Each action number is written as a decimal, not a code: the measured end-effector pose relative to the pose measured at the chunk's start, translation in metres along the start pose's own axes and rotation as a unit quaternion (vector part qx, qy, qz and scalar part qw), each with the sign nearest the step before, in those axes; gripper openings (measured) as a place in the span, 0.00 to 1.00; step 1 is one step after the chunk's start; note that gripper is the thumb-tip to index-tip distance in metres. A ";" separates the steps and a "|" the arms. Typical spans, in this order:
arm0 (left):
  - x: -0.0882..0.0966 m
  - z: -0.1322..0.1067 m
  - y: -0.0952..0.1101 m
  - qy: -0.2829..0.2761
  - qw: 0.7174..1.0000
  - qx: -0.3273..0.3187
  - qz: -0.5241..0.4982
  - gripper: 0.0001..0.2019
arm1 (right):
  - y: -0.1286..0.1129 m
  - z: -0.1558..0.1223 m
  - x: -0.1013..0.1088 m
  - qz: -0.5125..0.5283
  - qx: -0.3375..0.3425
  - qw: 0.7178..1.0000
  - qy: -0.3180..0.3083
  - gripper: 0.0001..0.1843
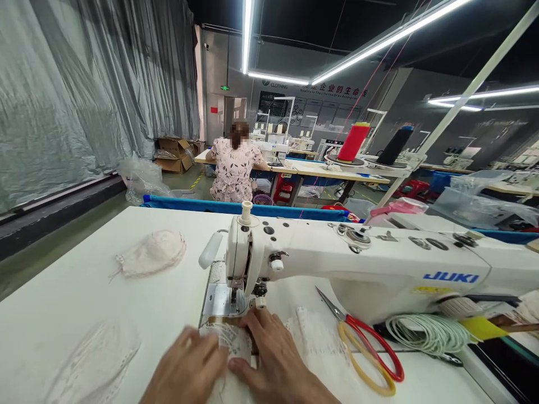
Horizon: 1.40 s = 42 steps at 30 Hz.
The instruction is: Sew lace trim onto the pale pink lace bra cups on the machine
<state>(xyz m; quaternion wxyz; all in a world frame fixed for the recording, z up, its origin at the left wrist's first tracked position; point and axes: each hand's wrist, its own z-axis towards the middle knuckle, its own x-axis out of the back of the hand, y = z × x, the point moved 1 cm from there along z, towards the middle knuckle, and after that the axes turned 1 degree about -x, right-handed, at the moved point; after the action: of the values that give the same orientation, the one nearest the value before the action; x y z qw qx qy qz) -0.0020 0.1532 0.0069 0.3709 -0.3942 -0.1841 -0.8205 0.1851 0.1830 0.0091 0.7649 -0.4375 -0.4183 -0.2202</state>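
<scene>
A piece of white lace fabric lies in front of the needle of a white sewing machine. My right hand rests flat on its right side, fingers stretched toward the presser foot and thumb spread apart. Over the left edge of the lace is my left hand, its fingers curled and blurred by motion; what they pinch, if anything, is hidden. A brown strip crosses the machine bed just ahead of the lace. More white lace lies right of my right hand.
Scissors with red and yellow handles lie at the right, beside a coil of pale green cord. Two white lace pieces rest on the left tabletop. Beyond, a person sits at another table. Thread cones stand behind the machine.
</scene>
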 end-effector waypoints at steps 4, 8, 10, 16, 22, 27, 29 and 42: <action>-0.009 0.038 -0.025 -0.230 0.935 0.222 -0.153 0.13 | -0.001 0.004 -0.002 0.094 -0.018 0.995 -0.016 0.18; 0.003 0.042 -0.025 -0.311 0.879 0.268 -0.242 0.03 | -0.005 0.006 0.005 0.183 -0.051 0.979 -0.068 0.14; 0.021 0.036 -0.022 -0.311 0.867 0.276 -0.276 0.05 | -0.014 0.000 0.011 0.195 -0.061 0.974 -0.096 0.13; 0.090 0.003 -0.010 -0.316 0.756 0.339 -0.463 0.10 | -0.060 -0.029 0.033 0.281 -0.158 0.924 -0.204 0.09; 0.084 -0.037 0.025 -0.288 0.638 0.364 -0.615 0.30 | -0.094 -0.054 0.042 0.375 -0.142 0.880 -0.255 0.13; 0.066 -0.068 0.052 -0.216 0.623 0.403 -0.635 0.28 | -0.089 -0.078 0.033 0.409 -0.123 0.862 -0.275 0.11; 0.065 -0.078 0.057 -0.209 0.602 0.412 -0.651 0.27 | -0.084 -0.089 0.028 0.410 -0.131 0.859 -0.276 0.09; 0.069 -0.096 0.070 -0.225 0.553 0.391 -0.700 0.27 | -0.087 -0.127 0.016 0.436 -0.129 0.863 -0.218 0.16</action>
<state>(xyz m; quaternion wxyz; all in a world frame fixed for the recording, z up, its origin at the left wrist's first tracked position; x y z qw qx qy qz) -0.0267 0.0180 0.0026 -0.2565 -0.1287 -0.7823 -0.5528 0.1894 0.0300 0.0306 0.6090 -0.7067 -0.3088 0.1852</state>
